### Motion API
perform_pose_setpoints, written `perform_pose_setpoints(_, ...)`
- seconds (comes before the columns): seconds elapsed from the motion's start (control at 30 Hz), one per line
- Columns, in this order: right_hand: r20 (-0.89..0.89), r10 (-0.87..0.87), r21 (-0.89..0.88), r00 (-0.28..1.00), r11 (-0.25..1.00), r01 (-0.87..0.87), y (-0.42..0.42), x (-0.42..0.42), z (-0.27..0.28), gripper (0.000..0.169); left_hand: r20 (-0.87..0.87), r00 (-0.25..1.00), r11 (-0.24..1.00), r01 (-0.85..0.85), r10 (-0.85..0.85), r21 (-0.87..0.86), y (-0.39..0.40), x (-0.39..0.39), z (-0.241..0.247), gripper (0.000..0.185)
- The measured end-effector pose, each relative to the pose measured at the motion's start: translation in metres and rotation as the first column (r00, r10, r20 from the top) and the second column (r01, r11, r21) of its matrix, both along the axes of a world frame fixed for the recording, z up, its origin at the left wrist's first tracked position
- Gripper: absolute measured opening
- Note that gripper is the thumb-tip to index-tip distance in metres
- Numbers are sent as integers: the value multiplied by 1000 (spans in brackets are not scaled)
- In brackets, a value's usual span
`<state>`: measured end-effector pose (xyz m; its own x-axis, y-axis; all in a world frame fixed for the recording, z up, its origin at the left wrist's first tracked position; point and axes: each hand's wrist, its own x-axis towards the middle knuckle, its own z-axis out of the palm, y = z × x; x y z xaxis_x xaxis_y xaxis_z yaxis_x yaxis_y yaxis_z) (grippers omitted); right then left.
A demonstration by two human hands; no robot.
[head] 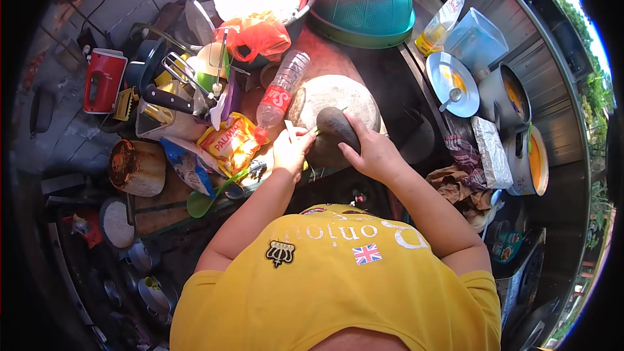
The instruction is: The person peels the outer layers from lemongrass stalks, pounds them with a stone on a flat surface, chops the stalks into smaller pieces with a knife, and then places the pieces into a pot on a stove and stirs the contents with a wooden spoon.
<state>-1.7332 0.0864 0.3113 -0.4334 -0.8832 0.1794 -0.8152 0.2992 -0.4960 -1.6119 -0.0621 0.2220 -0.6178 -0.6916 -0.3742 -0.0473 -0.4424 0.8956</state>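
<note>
In my right hand [373,153] is a dark, smooth, elongated stone pestle [337,126], gripped at its lower right end and lying over a round stone mortar [336,95]. The mortar's pale rim stands in sunlight. My left hand [292,148] is at the mortar's left edge, its thumb and fingers pinched on a small green piece [317,131] beside the pestle. A pale, flat strip [290,131] shows at the left fingers; whether they hold it is unclear. The mortar's bowl is mostly hidden by the pestle.
A plastic bottle [280,92], a yellow-red packet [231,142] and a green ladle [200,204] lie left. Beyond are a utensil container [161,117], red hand mixer [104,80] and teal colander [365,14]. A plate with a spoon [451,83] and pots [507,92] stand right.
</note>
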Motion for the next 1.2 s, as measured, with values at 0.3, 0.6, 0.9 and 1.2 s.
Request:
perform_pose_setpoints(0.3, 43, -99, 150, 994, 984, 92, 5, -17, -3, 59, 9, 1000, 999, 11, -10, -38, -2, -3, -1, 18)
perform_pose_setpoints(0.6, -40, -197, 23, 980, 980, 198, 7, -33, 3, 63, -33, 999, 1000, 21, -21, -24, -3, -4, -4, 16)
perform_pose_setpoints(0.9, 40, -112, -16, 993, 994, 112, 6, -14, 15, 63, -70, 997, 1000, 20, -19, 23, -2, -3, 1, 15)
perform_pose_setpoints(1.2, 49, -209, -75, 977, 974, 212, -13, -32, 17, 61, -60, 997, 998, 59, -57, 28, -5, -2, 0, 15)
